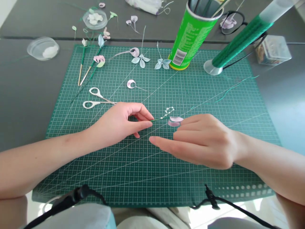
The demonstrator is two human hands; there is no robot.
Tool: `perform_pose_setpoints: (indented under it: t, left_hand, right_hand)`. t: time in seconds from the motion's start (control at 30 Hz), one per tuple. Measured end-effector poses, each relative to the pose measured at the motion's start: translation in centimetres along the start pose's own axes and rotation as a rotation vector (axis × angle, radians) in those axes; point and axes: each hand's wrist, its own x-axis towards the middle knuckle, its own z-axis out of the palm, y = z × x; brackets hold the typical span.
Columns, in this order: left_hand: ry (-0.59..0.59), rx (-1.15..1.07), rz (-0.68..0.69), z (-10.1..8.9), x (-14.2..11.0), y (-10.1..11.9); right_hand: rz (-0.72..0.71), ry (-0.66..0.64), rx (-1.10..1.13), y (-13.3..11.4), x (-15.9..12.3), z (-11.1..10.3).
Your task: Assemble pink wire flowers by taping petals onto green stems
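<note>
My left hand (121, 122) pinches the thin green stem (159, 119) of a small craft sprig between thumb and fingertips, above the green cutting mat (124, 171). The sprig ends in a cluster of tiny white beads (168, 111). My right hand (200, 140) holds a pale pink petal (175, 120) against the sprig with its upper fingers; its index finger points left, stretched out. Both hands hover near the mat's middle.
White-handled scissors (96, 98) lie left of my left hand. Finished petals and flowers (141, 59) lie at the mat's far edge, with wrapped sticks (83, 65). A green can (188, 36), a green wire spool (235, 41), plastic lids (43, 48) and a clear box (273, 49) stand behind.
</note>
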Motion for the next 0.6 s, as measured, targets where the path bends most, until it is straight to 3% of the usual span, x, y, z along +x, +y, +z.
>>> perform_pose_setpoints:
  t: [0.2, 0.37, 0.5, 0.6]
  left_hand:
    - [-0.07, 0.147, 0.133, 0.1, -0.2, -0.6]
    - [-0.098, 0.148, 0.232, 0.2, -0.5, -0.9]
    - [-0.089, 0.174, 0.212, 0.2, -0.6, -1.0]
    - [-0.099, 0.166, 0.206, 0.1, -0.7, -0.9]
  right_hand:
    - [0.107, 0.096, 0.126, 0.3, -0.1, -0.1]
    - [0.386, 0.071, 0.255, 0.9, -0.2, 0.0]
    - [0.534, 0.168, 0.341, 1.0, 0.2, 0.3]
    - [0.663, 0.141, 0.429, 1.2, 0.5, 0.5]
